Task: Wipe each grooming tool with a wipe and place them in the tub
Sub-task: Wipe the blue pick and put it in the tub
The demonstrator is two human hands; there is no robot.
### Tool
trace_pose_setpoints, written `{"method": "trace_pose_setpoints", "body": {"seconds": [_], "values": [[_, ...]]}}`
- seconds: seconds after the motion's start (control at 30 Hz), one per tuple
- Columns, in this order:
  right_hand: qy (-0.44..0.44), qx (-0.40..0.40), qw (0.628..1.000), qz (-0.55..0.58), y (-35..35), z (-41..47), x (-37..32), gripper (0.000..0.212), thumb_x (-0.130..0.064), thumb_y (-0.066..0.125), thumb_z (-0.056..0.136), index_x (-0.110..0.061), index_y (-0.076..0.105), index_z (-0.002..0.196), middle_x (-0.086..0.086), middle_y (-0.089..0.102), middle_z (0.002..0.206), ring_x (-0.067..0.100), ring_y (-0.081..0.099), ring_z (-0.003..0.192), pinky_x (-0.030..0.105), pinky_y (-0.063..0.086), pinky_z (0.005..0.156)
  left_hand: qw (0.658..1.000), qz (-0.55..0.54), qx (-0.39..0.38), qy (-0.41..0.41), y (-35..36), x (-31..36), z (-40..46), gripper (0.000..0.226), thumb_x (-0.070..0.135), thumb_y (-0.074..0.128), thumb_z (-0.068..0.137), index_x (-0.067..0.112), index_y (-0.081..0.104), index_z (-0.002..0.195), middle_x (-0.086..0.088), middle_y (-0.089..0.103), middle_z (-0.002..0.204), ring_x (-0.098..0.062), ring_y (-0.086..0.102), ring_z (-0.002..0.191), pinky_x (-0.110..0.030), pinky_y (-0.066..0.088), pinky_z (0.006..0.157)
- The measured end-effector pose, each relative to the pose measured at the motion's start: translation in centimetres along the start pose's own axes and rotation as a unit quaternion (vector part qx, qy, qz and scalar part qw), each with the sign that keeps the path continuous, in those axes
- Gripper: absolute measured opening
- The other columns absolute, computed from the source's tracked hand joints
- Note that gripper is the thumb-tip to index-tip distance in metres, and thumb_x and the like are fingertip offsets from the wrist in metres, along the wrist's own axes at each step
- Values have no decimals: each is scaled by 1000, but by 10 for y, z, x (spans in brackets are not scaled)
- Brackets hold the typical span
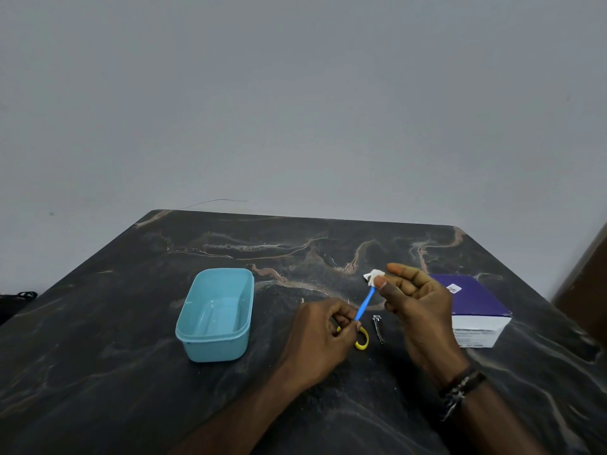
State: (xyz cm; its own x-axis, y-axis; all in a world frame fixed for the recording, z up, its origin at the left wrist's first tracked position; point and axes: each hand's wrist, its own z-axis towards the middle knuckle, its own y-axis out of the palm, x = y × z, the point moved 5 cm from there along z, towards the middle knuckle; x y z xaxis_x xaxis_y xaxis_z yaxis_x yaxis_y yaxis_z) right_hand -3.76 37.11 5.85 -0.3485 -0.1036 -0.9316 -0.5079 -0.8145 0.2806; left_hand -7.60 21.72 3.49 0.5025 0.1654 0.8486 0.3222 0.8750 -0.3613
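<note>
My left hand pinches the lower end of a thin blue tool, which slants up to the right. My right hand pinches a small white wipe around the tool's upper tip between thumb and forefinger. A light blue tub stands empty on the dark marble table, left of my left hand. Under my left hand lie scissors, of which only a yellow handle loop shows. A metal nail clipper lies flat between my two hands.
A purple and white box sits on the table just right of my right hand. A grey wall rises behind the table's far edge. A brown panel shows at the far right.
</note>
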Motion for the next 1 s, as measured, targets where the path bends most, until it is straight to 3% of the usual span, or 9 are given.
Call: {"method": "trace_pose_setpoints", "body": {"seconds": [0.13, 0.37, 0.53, 0.7, 0.77, 0.83, 0.93, 1.0], "values": [[-8, 27, 999, 25, -5, 1, -3, 28, 3, 72, 77, -7, 64, 102, 4, 77, 82, 9, 72, 71, 14, 50, 54, 1000, -4, -4, 3, 3, 3, 0, 8, 13, 68, 82, 19, 71, 85, 17, 61, 53, -3, 52, 42, -43, 56, 51], [-1, 4, 1000, -10, 0, 0, 2, 26, 2, 72, 78, -9, 64, 100, 7, 77, 85, 10, 73, 74, 14, 51, 56, 1000, 4, -4, 4, 1, -1, 0, 4, 15, 68, 83, 16, 70, 85, 12, 61, 55, -5, 52, 44, -45, 55, 49], [-4, 31, 999, 10, -4, 1, 1, 26, 3, 73, 77, -7, 64, 99, 5, 77, 83, 9, 73, 72, 13, 51, 56, 1000, 9, 2, 13, 2, 4, -1, 5, 12, 68, 82, 16, 71, 85, 17, 60, 51, -2, 53, 42, -28, 52, 46], [7, 7, 1000, -13, 0, -1, 2, 23, 1, 73, 78, -9, 64, 97, 3, 77, 81, 7, 72, 71, 13, 50, 54, 1000, 9, 1, 4, 0, -1, -1, 5, 15, 68, 83, 15, 71, 87, 10, 62, 59, -4, 52, 44, -45, 55, 49], [0, 14, 1000, -8, 0, -1, 1, 24, 3, 73, 78, -9, 64, 96, 1, 77, 77, 6, 72, 70, 12, 50, 55, 1000, 13, -1, 7, 0, 0, 0, 5, 15, 68, 83, 17, 71, 86, 10, 62, 57, -13, 55, 44, -46, 54, 49], [-9, 30, 1000, 2, -3, 0, -1, 24, 4, 73, 77, -8, 64, 96, 1, 77, 76, 8, 72, 71, 13, 52, 58, 1000, 21, -7, 11, 0, 1, -1, 7, 15, 68, 82, 19, 71, 87, 13, 62, 54, -20, 58, 45, -43, 53, 48], [-15, 51, 998, 24, -8, 1, -2, 26, 5, 73, 76, -7, 64, 97, 3, 77, 79, 12, 73, 75, 17, 56, 66, 1000, 23, 7, 17, 0, 1, -1, 6, 15, 68, 82, 18, 72, 86, 14, 59, 50, -7, 49, 40, -29, 45, 43], [-20, 59, 998, 31, -10, 2, -2, 25, 4, 74, 75, -9, 64, 95, 4, 77, 80, 14, 74, 77, 19, 57, 70, 999, -7, 34, 10, -5, 4, 1, 4, 16, 68, 84, 17, 71, 85, 5, 60, 52, -4, 47, 42, -25, 42, 45]]}}
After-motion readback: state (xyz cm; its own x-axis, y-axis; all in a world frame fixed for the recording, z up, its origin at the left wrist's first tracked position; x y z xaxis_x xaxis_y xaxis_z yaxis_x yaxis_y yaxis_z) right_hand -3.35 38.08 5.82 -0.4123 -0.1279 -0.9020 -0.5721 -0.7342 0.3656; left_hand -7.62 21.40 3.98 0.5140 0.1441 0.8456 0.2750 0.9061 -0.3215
